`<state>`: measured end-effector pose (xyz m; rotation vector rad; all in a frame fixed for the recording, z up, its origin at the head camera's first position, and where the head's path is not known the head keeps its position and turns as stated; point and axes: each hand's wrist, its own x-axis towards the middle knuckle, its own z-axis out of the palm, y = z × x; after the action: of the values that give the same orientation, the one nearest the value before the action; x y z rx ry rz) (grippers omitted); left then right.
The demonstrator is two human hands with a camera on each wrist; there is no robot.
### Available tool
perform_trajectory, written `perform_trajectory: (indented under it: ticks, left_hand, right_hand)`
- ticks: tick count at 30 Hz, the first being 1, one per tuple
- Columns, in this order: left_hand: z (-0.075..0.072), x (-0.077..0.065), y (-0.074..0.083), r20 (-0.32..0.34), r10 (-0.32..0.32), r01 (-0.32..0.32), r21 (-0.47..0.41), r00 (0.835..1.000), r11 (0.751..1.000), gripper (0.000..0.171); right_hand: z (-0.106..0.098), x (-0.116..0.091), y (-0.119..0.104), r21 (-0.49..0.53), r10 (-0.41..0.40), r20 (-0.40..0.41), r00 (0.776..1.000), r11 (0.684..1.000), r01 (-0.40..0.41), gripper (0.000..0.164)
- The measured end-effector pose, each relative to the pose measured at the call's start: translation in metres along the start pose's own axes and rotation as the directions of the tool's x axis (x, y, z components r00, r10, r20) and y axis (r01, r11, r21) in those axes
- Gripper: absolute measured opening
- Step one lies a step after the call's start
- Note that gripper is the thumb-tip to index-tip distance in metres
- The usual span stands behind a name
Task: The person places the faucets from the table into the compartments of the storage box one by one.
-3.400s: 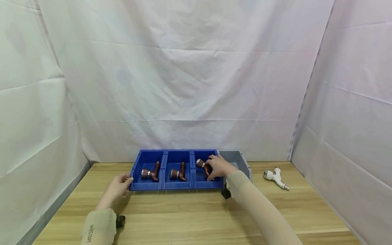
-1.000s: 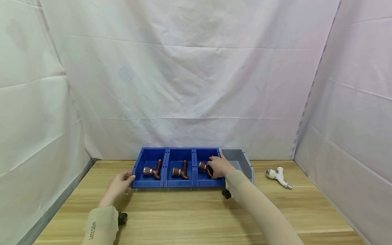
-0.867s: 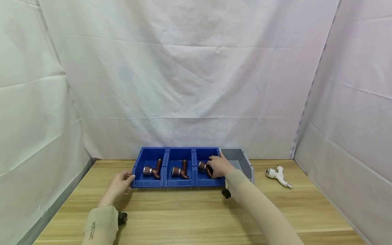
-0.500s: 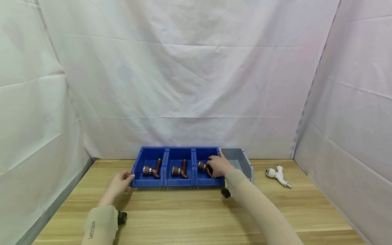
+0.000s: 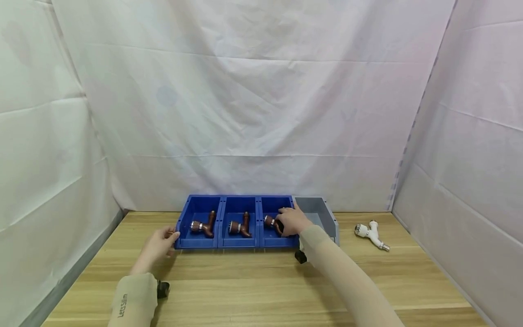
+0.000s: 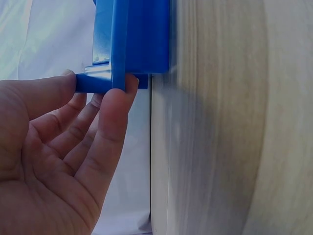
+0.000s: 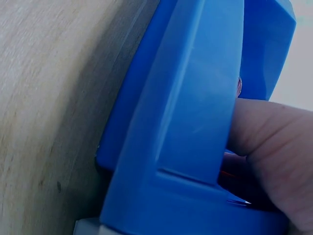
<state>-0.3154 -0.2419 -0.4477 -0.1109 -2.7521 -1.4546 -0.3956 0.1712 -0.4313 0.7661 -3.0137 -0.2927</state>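
Three blue bins stand in a row, and each has a brown faucet with a ribbed knob in it. My left hand (image 5: 159, 243) pinches the front left corner of the leftmost blue bin (image 5: 198, 244); in the left wrist view the thumb and fingers (image 6: 113, 115) are on either side of its edge. In the third blue bin (image 5: 278, 243) my right hand (image 5: 293, 221) grips a brown faucet (image 5: 269, 221), hiding its far part. The right wrist view shows the thumb reaching behind the bin's front wall. Other brown faucets lie in the left bin (image 5: 207, 227) and middle bin (image 5: 241, 227).
A grey bin (image 5: 316, 209) adjoins the blue row on its right, partly behind my right hand. Farther right, a white faucet (image 5: 372, 235) lies on the wooden table (image 5: 245, 290). White cloth (image 5: 261, 113) hangs behind and at both sides.
Since the oldest frame, the faucet under my right hand has come down lower in the third bin. The head view has shifted slightly. Over the last second both hands stay in place.
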Motion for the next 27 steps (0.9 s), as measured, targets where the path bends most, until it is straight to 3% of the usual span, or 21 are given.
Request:
perform_trajectory:
  ticks: [3, 10, 17, 27]
  left_hand:
    - [0.0006, 0.0000, -0.0002, 0.004, 0.001, -0.001, -0.004, 1.000, 1.000, 0.034]
    - [0.0001, 0.0001, -0.0002, 0.002, -0.018, 0.018, 0.016, 1.000, 1.000, 0.036]
    - [-0.0005, 0.0004, 0.0009, -0.003, -0.001, 0.001, 0.015, 1.000, 1.000, 0.032]
    - [0.0021, -0.0017, 0.0004, -0.014, -0.002, 0.002, -0.007, 1.000, 1.000, 0.034]
  right_hand:
    - [-0.0004, -0.0007, -0.0005, -0.002, 0.006, 0.008, 1.000, 1.000, -0.006, 0.034]
    - [-0.0006, 0.0029, -0.0006, -0.034, 0.020, 0.044, 0.999, 0.999, -0.018, 0.048]
    - [-0.0005, 0.0031, 0.0005, 0.036, 0.001, 0.037, 0.999, 0.999, -0.002, 0.035]
    - [-0.0004, 0.0010, -0.0019, -0.021, 0.025, 0.057, 0.998, 0.999, -0.023, 0.030]
